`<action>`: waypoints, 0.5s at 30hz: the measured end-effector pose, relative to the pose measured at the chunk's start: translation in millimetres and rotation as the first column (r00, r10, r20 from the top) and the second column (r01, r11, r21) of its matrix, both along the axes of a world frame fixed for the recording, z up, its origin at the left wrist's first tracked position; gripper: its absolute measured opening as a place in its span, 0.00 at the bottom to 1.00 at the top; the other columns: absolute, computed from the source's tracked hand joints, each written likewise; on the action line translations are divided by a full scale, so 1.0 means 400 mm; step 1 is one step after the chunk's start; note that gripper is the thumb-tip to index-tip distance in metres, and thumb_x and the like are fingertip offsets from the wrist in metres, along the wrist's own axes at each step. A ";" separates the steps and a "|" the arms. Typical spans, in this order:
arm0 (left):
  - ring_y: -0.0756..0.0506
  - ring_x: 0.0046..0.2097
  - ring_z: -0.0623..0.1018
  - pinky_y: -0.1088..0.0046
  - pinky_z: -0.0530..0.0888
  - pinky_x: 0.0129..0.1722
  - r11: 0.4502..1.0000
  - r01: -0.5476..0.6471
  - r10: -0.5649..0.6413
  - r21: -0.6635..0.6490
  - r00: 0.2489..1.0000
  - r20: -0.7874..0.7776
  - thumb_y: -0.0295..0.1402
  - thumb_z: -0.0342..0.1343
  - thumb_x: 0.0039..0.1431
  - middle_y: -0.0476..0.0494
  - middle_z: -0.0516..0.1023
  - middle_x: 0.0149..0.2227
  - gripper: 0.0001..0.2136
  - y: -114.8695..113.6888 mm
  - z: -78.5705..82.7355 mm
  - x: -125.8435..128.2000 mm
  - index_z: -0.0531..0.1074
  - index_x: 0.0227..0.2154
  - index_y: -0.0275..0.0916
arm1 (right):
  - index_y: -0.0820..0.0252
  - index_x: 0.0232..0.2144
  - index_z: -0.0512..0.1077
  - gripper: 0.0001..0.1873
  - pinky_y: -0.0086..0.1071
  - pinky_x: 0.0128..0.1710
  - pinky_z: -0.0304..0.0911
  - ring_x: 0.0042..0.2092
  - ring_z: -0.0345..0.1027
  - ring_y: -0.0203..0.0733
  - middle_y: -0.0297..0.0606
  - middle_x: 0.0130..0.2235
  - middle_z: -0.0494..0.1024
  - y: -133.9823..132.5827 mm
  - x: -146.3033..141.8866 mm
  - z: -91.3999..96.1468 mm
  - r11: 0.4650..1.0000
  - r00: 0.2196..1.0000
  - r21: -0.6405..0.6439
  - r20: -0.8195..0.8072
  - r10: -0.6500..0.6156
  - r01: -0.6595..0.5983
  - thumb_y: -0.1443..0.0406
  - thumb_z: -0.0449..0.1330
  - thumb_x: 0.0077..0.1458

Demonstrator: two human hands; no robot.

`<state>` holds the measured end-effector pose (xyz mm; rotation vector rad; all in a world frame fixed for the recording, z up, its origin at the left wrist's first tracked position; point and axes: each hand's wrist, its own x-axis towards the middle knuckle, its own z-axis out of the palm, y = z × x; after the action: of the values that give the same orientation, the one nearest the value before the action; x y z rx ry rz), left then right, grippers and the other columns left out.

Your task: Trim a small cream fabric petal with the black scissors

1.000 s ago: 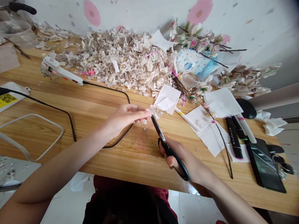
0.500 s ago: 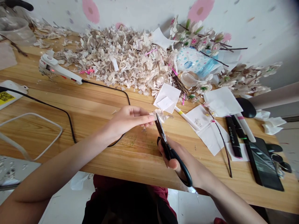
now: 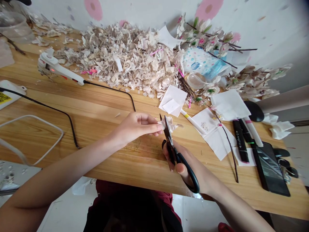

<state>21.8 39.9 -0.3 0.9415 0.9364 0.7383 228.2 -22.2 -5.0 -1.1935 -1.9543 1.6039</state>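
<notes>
- The white wall [image 3: 149, 13] at the back has pink flowers on it.
- The stripy wood table [image 3: 135, 167] goes along the wall.
- A big heap of pale scraps [image 3: 130, 61] sits far back, maybe to leave room in front.
- The right hand [image 3: 193, 159] curls around the handles of black scissors [image 3: 169, 140], blades a bit apart, likely to steer them well.
- The left hand [image 3: 140, 129] pinches a little pale piece [image 3: 171, 123] by one end, just by the blades, maybe to keep it steady.

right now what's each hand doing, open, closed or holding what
Left hand: closed, pinching a thin pale piece at the fingertips.
Right hand: closed around black-handled scissors, blades slightly apart.
</notes>
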 end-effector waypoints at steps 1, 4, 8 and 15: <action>0.50 0.29 0.77 0.71 0.74 0.37 1.000 0.006 -0.006 -0.001 1.000 -0.012 0.36 0.69 0.44 0.46 0.81 0.26 0.10 0.001 0.000 -0.002 0.77 0.23 0.35 | 0.58 0.32 0.59 0.35 0.31 0.30 0.53 0.31 0.54 0.39 0.34 0.31 0.63 0.001 0.000 0.002 1.000 1.000 0.002 0.005 0.004 -0.004 0.32 0.42 0.50; 0.49 0.30 0.78 0.70 0.74 0.37 1.000 0.022 -0.022 -0.009 0.999 -0.025 0.36 0.69 0.45 0.45 0.81 0.27 0.10 0.005 -0.001 -0.011 0.77 0.23 0.35 | 0.58 0.32 0.60 0.35 0.31 0.30 0.52 0.30 0.54 0.39 0.34 0.30 0.63 0.005 0.002 0.008 1.000 1.000 0.004 0.023 0.018 -0.018 0.32 0.43 0.50; 0.49 0.30 0.78 0.70 0.74 0.37 0.998 0.065 -0.064 -0.013 0.998 0.011 0.35 0.69 0.45 0.45 0.82 0.27 0.08 0.009 -0.005 -0.020 0.78 0.24 0.36 | 0.58 0.30 0.60 0.35 0.32 0.32 0.54 0.30 0.55 0.39 0.33 0.29 0.63 0.008 0.004 0.013 0.999 0.999 0.015 0.034 0.029 -0.029 0.33 0.44 0.50; 0.49 0.30 0.78 0.71 0.75 0.37 0.993 0.115 -0.115 0.018 0.993 -0.020 0.35 0.68 0.47 0.45 0.82 0.28 0.08 0.016 -0.010 -0.031 0.78 0.24 0.36 | 0.58 0.30 0.61 0.34 0.33 0.34 0.58 0.31 0.57 0.40 0.33 0.29 0.63 0.014 0.006 0.015 0.998 0.999 0.047 0.039 0.037 -0.039 0.33 0.43 0.51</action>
<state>9.4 46.5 -4.3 1.0127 0.8853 0.6427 230.4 -16.6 1.1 -1.1839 -2.0392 1.5543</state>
